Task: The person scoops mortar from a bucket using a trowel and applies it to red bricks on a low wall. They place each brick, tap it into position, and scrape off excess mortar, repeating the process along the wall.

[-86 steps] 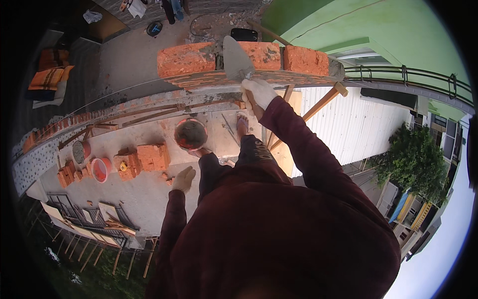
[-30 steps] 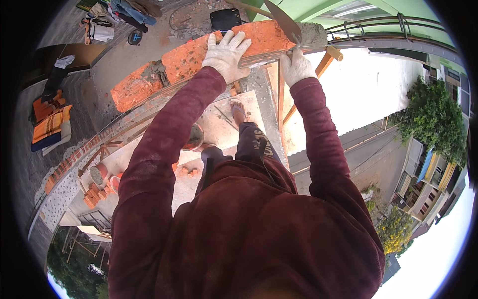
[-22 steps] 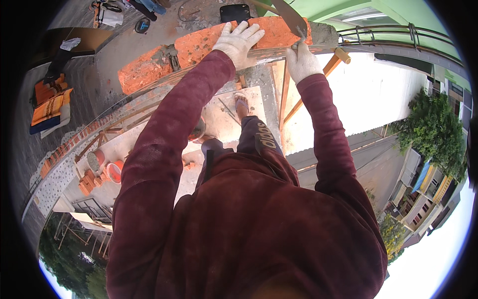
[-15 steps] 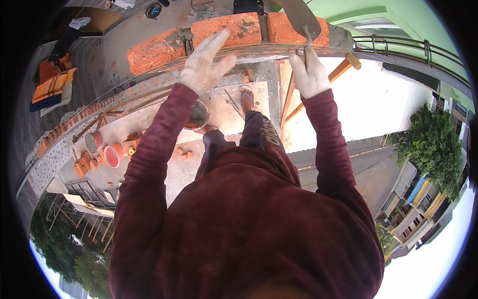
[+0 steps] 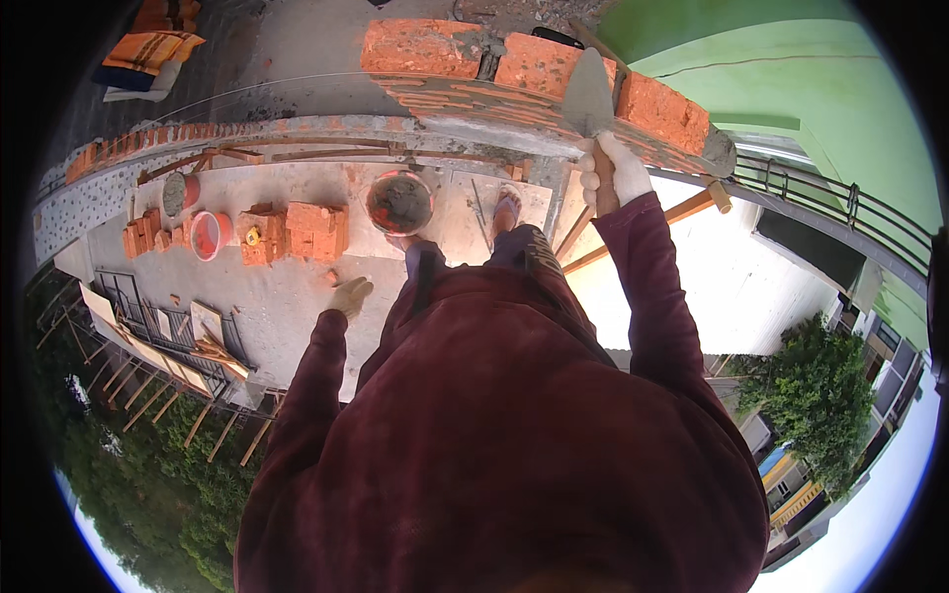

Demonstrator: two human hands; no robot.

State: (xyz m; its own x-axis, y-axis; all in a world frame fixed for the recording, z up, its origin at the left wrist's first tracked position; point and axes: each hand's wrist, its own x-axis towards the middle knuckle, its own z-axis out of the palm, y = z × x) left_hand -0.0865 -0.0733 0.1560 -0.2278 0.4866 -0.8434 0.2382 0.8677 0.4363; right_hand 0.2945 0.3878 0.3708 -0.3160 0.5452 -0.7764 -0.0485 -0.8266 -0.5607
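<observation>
Open building site, bare concrete floor [image 5: 267, 341]. Brick stack [image 5: 317, 232] at left. Left hand [image 5: 350, 296] hangs near it, grip loosely open, apparently empty. Mortar bucket [image 5: 397, 233] just beside left foot [image 5: 409, 240]: misstep could tip it. Brick row [image 5: 420, 47] tops wall [image 5: 474, 102], centre to right; bump from trowel [image 5: 589, 91] could shift bricks if joints are soft. Right hand [image 5: 615, 173]: grip closed round trowel handle; slack hold could drop it.
</observation>
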